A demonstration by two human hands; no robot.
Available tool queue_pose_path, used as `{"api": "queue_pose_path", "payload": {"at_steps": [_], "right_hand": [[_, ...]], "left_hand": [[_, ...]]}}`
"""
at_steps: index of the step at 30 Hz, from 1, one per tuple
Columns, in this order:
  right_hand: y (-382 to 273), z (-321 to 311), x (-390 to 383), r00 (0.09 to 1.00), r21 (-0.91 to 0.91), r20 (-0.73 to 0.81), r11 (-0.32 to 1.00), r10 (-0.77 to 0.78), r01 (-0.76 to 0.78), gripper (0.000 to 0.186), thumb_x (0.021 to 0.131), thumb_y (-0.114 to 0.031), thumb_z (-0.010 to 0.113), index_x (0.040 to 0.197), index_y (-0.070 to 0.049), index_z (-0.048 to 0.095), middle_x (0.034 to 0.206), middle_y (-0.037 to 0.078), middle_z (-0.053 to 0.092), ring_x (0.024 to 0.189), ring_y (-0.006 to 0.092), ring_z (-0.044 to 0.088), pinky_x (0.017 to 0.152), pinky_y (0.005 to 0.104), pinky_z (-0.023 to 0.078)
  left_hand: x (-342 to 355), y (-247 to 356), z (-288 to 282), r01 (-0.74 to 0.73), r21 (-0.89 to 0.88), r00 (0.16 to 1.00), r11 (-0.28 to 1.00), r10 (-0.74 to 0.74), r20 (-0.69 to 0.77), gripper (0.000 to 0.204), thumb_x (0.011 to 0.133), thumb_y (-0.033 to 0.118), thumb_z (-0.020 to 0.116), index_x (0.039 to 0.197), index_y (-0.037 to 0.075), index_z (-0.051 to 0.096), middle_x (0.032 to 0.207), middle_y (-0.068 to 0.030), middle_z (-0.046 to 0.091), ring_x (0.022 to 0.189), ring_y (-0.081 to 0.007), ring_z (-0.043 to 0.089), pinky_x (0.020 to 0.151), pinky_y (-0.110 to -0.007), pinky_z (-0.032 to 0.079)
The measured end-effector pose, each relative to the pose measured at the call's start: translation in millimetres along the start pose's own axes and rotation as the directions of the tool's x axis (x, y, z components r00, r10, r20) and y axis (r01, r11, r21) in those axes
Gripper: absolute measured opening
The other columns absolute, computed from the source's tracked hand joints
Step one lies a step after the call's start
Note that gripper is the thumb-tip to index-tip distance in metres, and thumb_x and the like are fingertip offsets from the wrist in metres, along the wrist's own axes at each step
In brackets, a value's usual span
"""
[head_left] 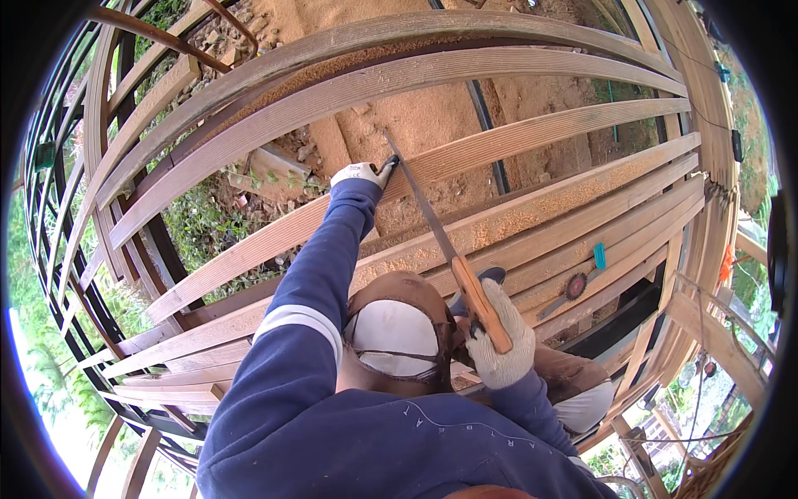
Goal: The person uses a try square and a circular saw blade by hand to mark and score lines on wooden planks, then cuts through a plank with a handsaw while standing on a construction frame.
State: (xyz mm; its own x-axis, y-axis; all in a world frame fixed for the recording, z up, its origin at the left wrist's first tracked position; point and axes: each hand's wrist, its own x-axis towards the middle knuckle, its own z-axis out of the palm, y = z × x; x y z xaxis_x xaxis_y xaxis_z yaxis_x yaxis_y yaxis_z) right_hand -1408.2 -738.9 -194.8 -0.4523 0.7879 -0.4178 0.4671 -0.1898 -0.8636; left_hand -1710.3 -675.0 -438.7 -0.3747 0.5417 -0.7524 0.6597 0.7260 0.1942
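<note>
A hand saw (pixel 428 212) with a long narrow blade and a straight wooden handle slants across a grooved wooden plank (pixel 499 143). My right hand (pixel 509 337), in a pale knitted glove, is closed around the handle close to my knee. Stretched forward, my left hand (pixel 363 173) wears a white glove with dark fingertips and grips the same plank just left of the blade. Its fingertips lie close to the blade, and part of the grip is hidden. The blade crosses the plank near its middle, with the tip beyond the far edge.
Several parallel planks (pixel 549 212) dusted with sawdust span the frame under and ahead of me, with gaps between them. A round disc tool (pixel 575 286) and a teal piece (pixel 599 256) lie at right. Sandy ground (pixel 416 108) shows below. Rusty rods (pixel 158 32) jut in at upper left.
</note>
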Motion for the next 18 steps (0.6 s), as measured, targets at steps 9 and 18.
{"api": "queue_pose_path", "payload": {"at_steps": [9,18], "right_hand": [[-7.1,6.0,18.2,0.994,-0.192,-0.008,0.976,-0.109,0.105,0.06,0.086,-0.007,0.065,0.142,0.006,0.049,0.125,0.023,0.066,0.103,0.0238,0.069,0.088,0.0331,0.055],[13.6,22.7,65.1,0.936,-0.404,0.024,0.853,-0.351,0.33,0.059,0.084,-0.007,0.068,0.139,0.007,0.051,0.122,0.025,0.066,0.106,0.0308,0.07,0.09,0.0339,0.056]], "left_hand": [[-0.8,1.7,-1.7,0.012,-0.018,1.0,1.0,-0.012,-0.023,0.077,0.096,0.073,0.032,0.107,0.011,0.077,0.11,-0.015,0.074,0.105,-0.0315,0.069,0.093,-0.043,0.052],[-4.1,3.1,-2.9,0.004,-0.013,1.0,1.0,-0.005,-0.015,0.08,0.095,0.076,0.031,0.108,0.012,0.077,0.11,-0.0132,0.074,0.105,-0.0299,0.07,0.09,-0.042,0.054]]}}
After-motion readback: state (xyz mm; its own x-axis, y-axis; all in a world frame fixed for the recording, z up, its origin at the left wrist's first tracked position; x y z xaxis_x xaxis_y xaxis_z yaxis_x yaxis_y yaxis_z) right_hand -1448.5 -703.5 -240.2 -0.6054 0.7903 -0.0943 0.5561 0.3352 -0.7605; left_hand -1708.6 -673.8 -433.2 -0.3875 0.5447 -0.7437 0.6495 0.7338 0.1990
